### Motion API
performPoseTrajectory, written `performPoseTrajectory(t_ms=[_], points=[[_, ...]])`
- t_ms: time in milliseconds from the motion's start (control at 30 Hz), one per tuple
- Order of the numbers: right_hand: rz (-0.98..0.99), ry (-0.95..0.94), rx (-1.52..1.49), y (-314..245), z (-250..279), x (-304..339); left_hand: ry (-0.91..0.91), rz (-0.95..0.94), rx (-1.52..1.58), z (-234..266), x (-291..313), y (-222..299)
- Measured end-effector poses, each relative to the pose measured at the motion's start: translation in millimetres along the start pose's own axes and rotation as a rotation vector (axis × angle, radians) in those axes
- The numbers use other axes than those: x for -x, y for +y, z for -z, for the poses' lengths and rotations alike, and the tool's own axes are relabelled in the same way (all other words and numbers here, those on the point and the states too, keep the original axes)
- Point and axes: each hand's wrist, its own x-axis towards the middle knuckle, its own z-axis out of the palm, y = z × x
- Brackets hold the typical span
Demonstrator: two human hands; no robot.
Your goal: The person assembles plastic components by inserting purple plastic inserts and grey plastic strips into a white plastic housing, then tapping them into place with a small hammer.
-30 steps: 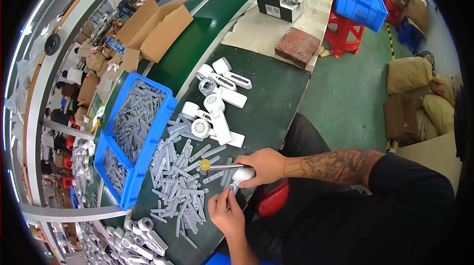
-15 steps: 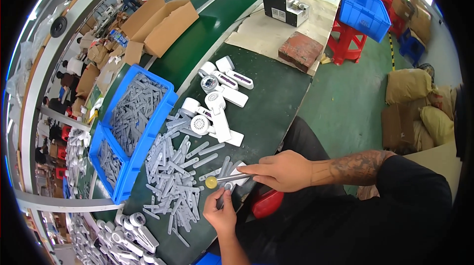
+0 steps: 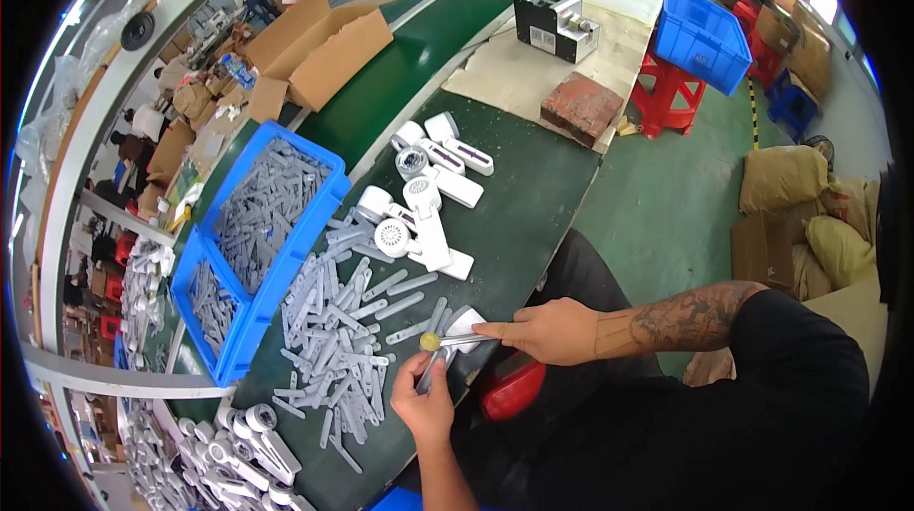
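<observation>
My right hand (image 3: 557, 331) is closed around the metal handle of a small hammer, its index finger stretched along the shaft. The hammer's round yellow head (image 3: 430, 341) is just above the fingertips of my left hand (image 3: 425, 403). Those fingers pinch a slim grey plastic strip (image 3: 427, 376) near the table edge. Beside the hammer shaft is a white plastic housing (image 3: 465, 322), partly hidden by the tool and my right hand. Whether the strip touches the housing, I cannot tell. Many loose grey strips (image 3: 333, 349) lie heaped to the left of my hands.
Several white handheld devices (image 3: 428, 216) lie farther up the dark green table. Blue bins (image 3: 333, 189) of grey strips stand at left, with more white devices (image 3: 252, 454) at lower left. A brick (image 3: 581, 108), a small black-and-silver machine (image 3: 557, 25) and an open carton (image 3: 338, 54) are beyond.
The hammer has shifted slightly to the right and up, its yellow head now over my left fingertips. More of the white housing shows. The whole view has moved a little.
</observation>
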Motion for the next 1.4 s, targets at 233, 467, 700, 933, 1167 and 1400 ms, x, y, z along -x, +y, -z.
performPoseTrajectory(t_ms=[233,467,700,933,1167,1400], points=[[0.108,0.262,-0.338,-24.6,37.8,-12.3,0.114,-0.108,-0.246,23.5,7.9,17.9],[0.146,0.021,-0.069,-23.3,-4.9,-3.5,0.009,-0.265,-0.388,40.1,16.2,-19.2],[0.123,-0.058,-0.054,-26.3,-5.4,-4.8,0.018,-0.253,-0.369,39.3,20.1,-16.4],[0.222,-0.008,-0.115,-47.4,-1.7,-23.3,0.105,-0.169,-0.334,38.2,22.4,-18.1],[0.132,-0.048,-0.143,-34.9,12.9,-45.5,0.064,0.05,-0.26,35.3,21.3,-26.3],[-0.217,0.471,-0.12,92.3,31.6,-85.6,-0.018,-0.23,-0.417,31.4,8.8,5.6]])
